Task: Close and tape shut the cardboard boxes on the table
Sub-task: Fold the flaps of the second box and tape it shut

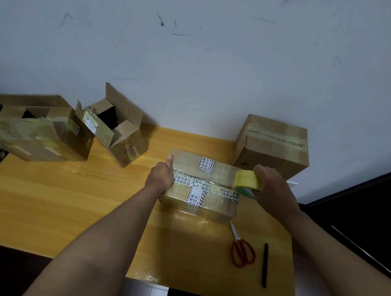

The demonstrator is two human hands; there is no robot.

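A: What is held by the hands?

B: A flat cardboard box (199,188) is pressed down at its left end by the left hand (162,175), palm against the edge, thumb laid over the top. A yellow tape roll (247,180) is gripped by the right hand (272,188), fingers closed around it, at the box's right end. The hands are kept apart, one at each end.

A: How is that box seen?

B: Its flaps are closed, and printed tape strips are crossed over the top.

A: How many boxes are counted?

B: Four. Beyond the right hand, a closed box (272,146) with tape along its seam is set against the wall. Beyond and left of the left hand, a small open box (118,129) is found with flaps raised, and farther left a large open box (37,131).

A: Anything nearer?

B: One pair of red-handled scissors (240,247) and one black pen (264,265) are laid on the wooden table (68,195), below the right hand.
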